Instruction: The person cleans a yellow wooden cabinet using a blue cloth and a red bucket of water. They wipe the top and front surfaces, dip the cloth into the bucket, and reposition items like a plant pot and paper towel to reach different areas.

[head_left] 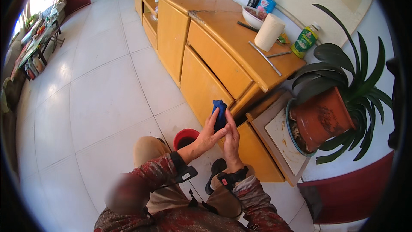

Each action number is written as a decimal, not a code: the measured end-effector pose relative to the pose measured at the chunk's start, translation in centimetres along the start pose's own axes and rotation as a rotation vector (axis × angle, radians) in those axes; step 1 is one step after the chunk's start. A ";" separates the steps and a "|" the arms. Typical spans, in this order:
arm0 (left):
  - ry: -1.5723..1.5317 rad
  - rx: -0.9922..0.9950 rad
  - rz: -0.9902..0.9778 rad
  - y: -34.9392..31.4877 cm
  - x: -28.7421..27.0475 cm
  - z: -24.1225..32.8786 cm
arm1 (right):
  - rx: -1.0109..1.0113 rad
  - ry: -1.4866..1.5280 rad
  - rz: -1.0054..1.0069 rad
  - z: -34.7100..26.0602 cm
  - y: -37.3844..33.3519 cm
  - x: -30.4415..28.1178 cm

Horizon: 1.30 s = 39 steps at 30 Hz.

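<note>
A crumpled dark-blue cloth [219, 112] is pressed between my two hands, in front of the wooden cabinet's lower drawers. My left hand [209, 132] closes on it from the left, fingers pointing up along the cloth. From the right my right hand [231, 141] grips it, its fingers lying along the opposite side. The fingers of both hands meet near the cloth's lower part, which they partly hide. Below my left wrist a red bucket [185, 136] stands on the floor, its inside dark.
The cabinet [206, 56] carries a paper roll [269, 32], a T-shaped metal tool [266, 58], a green bottle [305, 41], a white bowl [253, 17] and a blue pump bottle [267, 2]. At right, a potted plant [324, 118] rests in a basin on a small stand [274, 124].
</note>
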State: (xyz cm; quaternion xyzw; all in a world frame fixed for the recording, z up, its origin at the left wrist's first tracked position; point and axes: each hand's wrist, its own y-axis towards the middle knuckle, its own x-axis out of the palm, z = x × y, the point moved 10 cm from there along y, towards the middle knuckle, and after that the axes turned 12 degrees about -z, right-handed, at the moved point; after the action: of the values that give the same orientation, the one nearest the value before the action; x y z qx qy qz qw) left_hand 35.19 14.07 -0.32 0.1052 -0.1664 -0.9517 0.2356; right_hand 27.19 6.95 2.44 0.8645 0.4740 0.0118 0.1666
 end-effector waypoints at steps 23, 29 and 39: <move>-0.151 -0.215 1.026 18.7 -27.0 -20.4 | 0.387 0.217 0.231 4.1 -0.9 -6.6; -0.182 -0.229 0.752 24.1 -27.6 -25.2 | 0.439 0.188 0.101 4.3 -0.4 -5.7; -0.058 -0.105 0.743 16.7 -14.8 -20.5 | 0.368 0.293 0.131 3.7 -1.0 -6.3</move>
State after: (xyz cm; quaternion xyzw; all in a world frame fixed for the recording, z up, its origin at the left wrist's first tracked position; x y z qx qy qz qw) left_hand 60.66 1.80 -11.34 -0.0017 -0.1506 -0.8112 0.5651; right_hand 23.55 1.20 -0.53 0.8983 0.4301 0.0613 -0.0654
